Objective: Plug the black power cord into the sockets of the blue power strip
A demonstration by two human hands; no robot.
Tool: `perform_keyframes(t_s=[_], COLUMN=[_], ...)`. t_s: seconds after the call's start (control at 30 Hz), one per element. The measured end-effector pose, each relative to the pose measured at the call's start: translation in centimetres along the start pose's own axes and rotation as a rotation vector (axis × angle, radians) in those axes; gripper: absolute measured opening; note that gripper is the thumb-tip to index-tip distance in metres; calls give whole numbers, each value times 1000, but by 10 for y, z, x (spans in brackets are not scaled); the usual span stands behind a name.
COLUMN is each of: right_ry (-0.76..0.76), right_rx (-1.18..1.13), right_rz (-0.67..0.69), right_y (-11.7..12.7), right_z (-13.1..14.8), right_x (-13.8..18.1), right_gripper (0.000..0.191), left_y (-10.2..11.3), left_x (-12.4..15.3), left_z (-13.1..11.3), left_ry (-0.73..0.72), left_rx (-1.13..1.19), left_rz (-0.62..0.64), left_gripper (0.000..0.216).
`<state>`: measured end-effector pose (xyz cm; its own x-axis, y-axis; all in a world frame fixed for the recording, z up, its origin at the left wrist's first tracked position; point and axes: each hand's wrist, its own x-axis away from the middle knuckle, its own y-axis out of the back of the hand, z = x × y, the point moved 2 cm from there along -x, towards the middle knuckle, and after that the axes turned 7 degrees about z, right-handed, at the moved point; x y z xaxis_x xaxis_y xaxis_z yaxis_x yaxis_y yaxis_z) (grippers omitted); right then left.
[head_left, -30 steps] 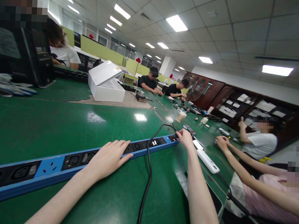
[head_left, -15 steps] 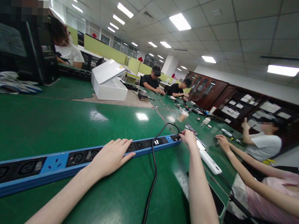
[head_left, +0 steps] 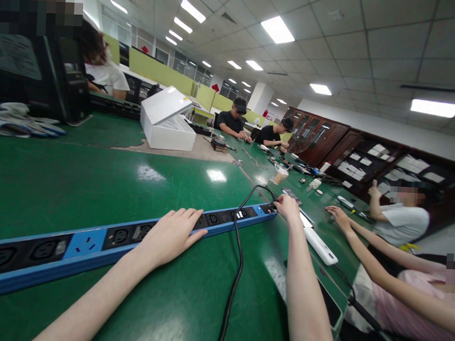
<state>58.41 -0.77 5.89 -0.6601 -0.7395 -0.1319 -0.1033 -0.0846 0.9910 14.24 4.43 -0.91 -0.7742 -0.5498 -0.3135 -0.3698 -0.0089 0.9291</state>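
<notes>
A long blue power strip (head_left: 94, 242) with black sockets lies across the green table (head_left: 82, 183). My left hand (head_left: 171, 233) rests flat on its middle, fingers stretched out together. My right hand (head_left: 286, 206) is at the strip's far right end, fingers pinched on a black plug (head_left: 272, 207) where the strip ends. From that plug a black cable (head_left: 238, 252) arcs up, then runs back across the table toward me.
An open white box (head_left: 168, 121) stands further back, work gloves (head_left: 20, 121) and a black case at far left. A white power strip (head_left: 320, 245) lies right of my arm. Another person's arms (head_left: 361, 243) reach in from the right; others sit along the table's far side.
Both hands have stayed in place on the strip. The view has shifted slightly, and the cable's arc near my right hand stands a little higher.
</notes>
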Motion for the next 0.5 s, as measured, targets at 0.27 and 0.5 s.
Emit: perform_keyframes(t_s=[0.27,0.5], right_ry=[6,27], right_rx=[25,39], right_rz=[-15,-16], right_y=[2,-1], right_z=[9,20], right_x=[1,0], right_gripper=[29,27], left_y=[2,5], left_x=[1,1], left_z=[-2,-3], left_ry=[6,9], left_rx=[-1,-15], left_rz=[9,14], left_gripper=[63,61])
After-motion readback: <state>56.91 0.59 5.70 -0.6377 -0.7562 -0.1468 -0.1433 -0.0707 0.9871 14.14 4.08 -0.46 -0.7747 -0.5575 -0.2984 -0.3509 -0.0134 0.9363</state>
